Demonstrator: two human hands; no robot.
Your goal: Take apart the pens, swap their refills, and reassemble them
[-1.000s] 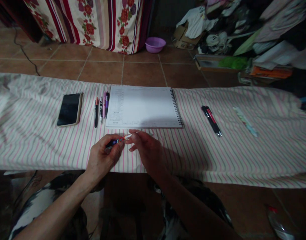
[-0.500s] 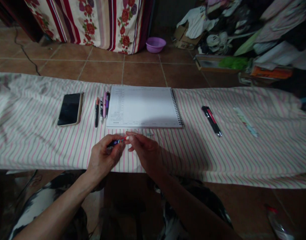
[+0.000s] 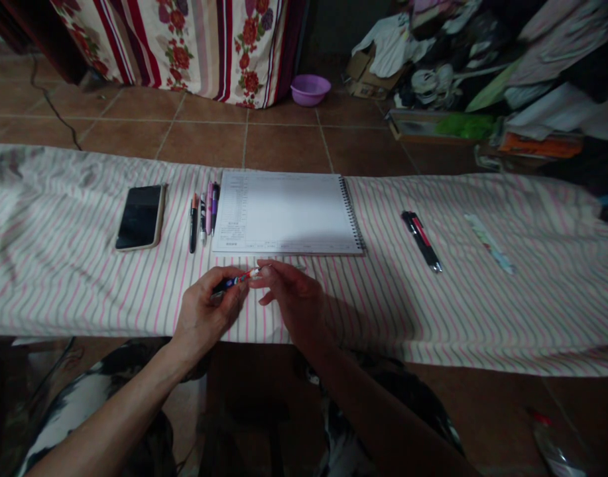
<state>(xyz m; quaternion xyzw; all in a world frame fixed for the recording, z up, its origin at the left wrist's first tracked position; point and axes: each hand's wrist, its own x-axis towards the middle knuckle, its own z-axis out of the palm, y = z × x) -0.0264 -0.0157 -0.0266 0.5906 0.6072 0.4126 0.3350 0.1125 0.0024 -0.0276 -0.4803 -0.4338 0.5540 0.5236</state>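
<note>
In the head view, my left hand [image 3: 211,301] is closed round a pen [image 3: 230,283] with a dark blue barrel and a colourful red and white front part. The pen lies nearly level and points right. My right hand [image 3: 296,295] pinches the pen's white front end between thumb and forefinger, its other fingers loosely bent. Those fingertips partly hide the pen's tip. A small thin grey object [image 3: 300,267] shows just behind the right fingers, too faint to name. Just beyond both hands lies a spiral notebook [image 3: 296,212], open at a mostly blank page.
Several pens [image 3: 203,218] lie in a row left of the notebook, with a smartphone [image 3: 140,217] farther left. To the right are black pens [image 3: 422,240] and a pale patterned strip [image 3: 490,244]. A striped cloth [image 3: 75,265] covers the surface. A purple basin [image 3: 309,89] stands on the floor.
My right fingers have shifted slightly along the pen's front end, and the forefinger is raised a little. The left hand and the pen have stayed almost still.
</note>
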